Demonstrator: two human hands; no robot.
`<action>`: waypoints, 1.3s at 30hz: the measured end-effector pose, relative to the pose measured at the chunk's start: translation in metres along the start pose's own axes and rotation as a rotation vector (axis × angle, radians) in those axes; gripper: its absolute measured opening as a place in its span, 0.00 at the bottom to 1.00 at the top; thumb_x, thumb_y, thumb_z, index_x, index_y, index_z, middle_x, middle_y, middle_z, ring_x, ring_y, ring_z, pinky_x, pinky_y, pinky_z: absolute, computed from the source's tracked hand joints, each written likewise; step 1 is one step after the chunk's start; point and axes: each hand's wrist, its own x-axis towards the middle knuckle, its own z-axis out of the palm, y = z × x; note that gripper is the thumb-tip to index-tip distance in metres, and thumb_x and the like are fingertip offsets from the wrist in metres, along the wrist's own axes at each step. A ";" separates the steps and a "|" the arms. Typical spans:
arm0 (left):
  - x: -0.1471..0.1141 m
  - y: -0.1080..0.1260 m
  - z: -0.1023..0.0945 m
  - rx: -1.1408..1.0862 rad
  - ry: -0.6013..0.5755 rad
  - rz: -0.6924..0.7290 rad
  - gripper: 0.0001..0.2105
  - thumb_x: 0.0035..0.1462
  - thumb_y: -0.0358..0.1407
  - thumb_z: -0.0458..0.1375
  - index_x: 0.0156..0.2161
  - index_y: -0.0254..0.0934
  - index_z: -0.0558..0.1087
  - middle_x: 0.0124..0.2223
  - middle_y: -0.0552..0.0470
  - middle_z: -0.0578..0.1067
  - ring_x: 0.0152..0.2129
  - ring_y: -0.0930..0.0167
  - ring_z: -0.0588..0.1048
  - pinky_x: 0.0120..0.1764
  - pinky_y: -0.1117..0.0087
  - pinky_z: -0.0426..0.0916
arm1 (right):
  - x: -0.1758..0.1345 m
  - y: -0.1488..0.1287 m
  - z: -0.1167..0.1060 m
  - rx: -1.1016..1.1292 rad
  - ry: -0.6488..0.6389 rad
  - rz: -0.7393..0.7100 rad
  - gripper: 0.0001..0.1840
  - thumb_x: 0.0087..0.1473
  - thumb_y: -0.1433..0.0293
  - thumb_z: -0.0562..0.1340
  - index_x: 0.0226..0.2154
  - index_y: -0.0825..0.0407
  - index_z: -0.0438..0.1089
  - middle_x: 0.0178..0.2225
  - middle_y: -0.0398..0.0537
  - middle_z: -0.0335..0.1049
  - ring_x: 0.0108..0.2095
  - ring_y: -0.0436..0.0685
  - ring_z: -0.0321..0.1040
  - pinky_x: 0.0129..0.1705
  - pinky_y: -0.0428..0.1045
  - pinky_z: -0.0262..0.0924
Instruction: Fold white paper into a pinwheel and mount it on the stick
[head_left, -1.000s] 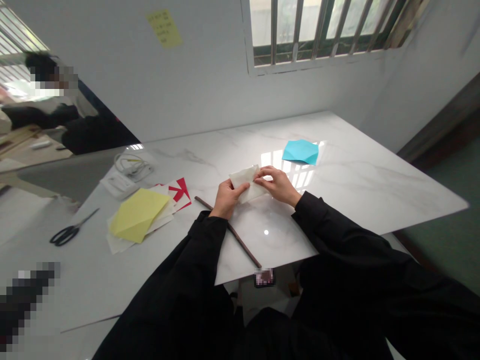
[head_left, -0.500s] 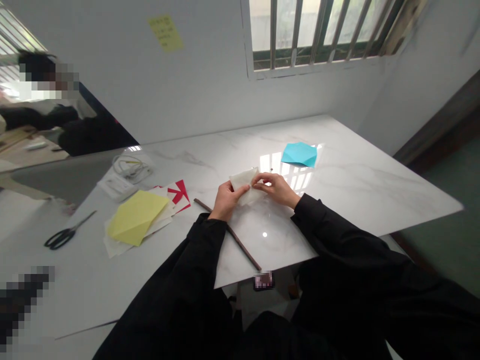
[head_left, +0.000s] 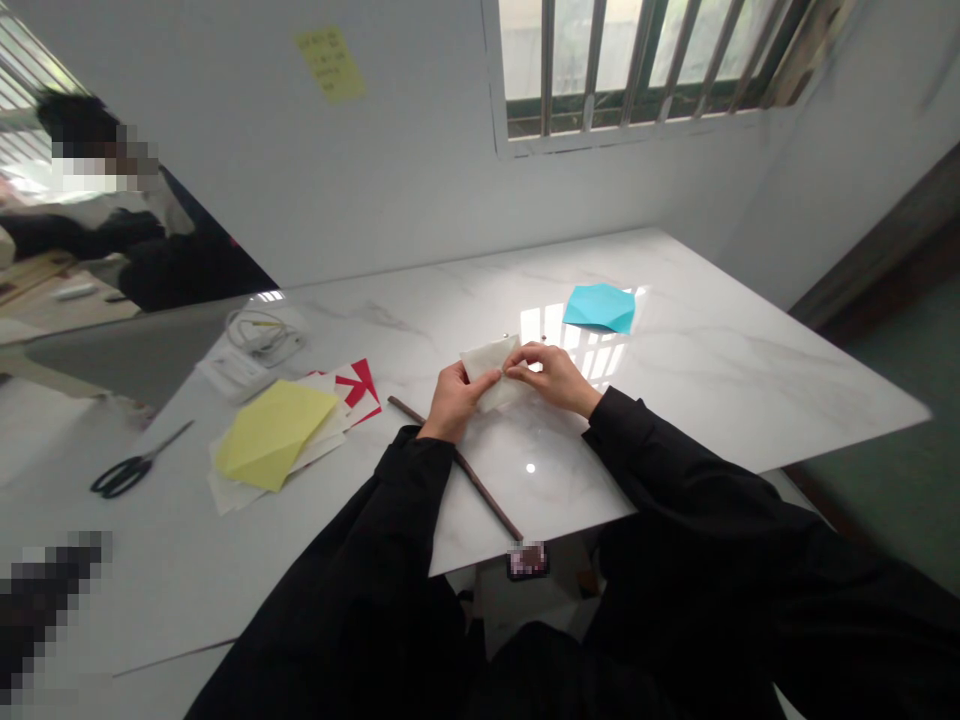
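A small cream-coloured piece of paper, seemingly folded, is held above the marble-patterned table. My left hand grips it from the left, thumb on top near its middle. At its right side, the fingertips of my right hand are pinched together on the paper; the exact spot between them is too small to make out. Below my left wrist a thin dark brown stick lies slantwise on the tabletop. Beyond my right hand rests a folded blue paper.
To the left lie a folded yellow paper over white sheets, red paper scraps, black-handled scissors and a white box beside a coiled cable. A person sits at far left. A wall bounds the table's back.
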 end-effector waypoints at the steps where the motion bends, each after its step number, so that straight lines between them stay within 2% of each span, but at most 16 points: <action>1: 0.000 0.000 0.000 0.001 -0.002 0.002 0.31 0.39 0.49 0.82 0.46 0.30 0.85 0.43 0.41 0.86 0.41 0.56 0.83 0.47 0.59 0.77 | 0.000 0.000 -0.001 -0.001 -0.003 -0.003 0.06 0.63 0.64 0.70 0.36 0.48 0.83 0.39 0.47 0.82 0.41 0.57 0.75 0.50 0.54 0.68; 17: 0.000 -0.001 0.001 -0.011 -0.005 0.005 0.30 0.40 0.48 0.82 0.45 0.31 0.85 0.43 0.41 0.87 0.40 0.57 0.83 0.46 0.61 0.76 | -0.001 0.003 -0.003 -0.028 -0.024 -0.015 0.05 0.65 0.65 0.70 0.37 0.47 0.83 0.41 0.48 0.81 0.43 0.58 0.75 0.51 0.55 0.68; 25: 0.001 -0.001 0.001 -0.023 -0.036 -0.014 0.28 0.41 0.46 0.81 0.45 0.31 0.85 0.42 0.43 0.86 0.38 0.59 0.83 0.43 0.64 0.75 | 0.000 0.002 -0.002 -0.056 0.001 -0.002 0.04 0.63 0.66 0.70 0.37 0.47 0.83 0.40 0.47 0.81 0.42 0.58 0.74 0.49 0.55 0.67; 39: 0.000 0.002 0.003 -0.038 -0.069 0.001 0.29 0.40 0.48 0.83 0.44 0.32 0.85 0.43 0.43 0.86 0.39 0.61 0.82 0.48 0.61 0.75 | 0.000 -0.002 -0.001 -0.086 0.032 0.020 0.04 0.61 0.68 0.71 0.34 0.48 0.82 0.41 0.48 0.81 0.42 0.59 0.75 0.50 0.55 0.69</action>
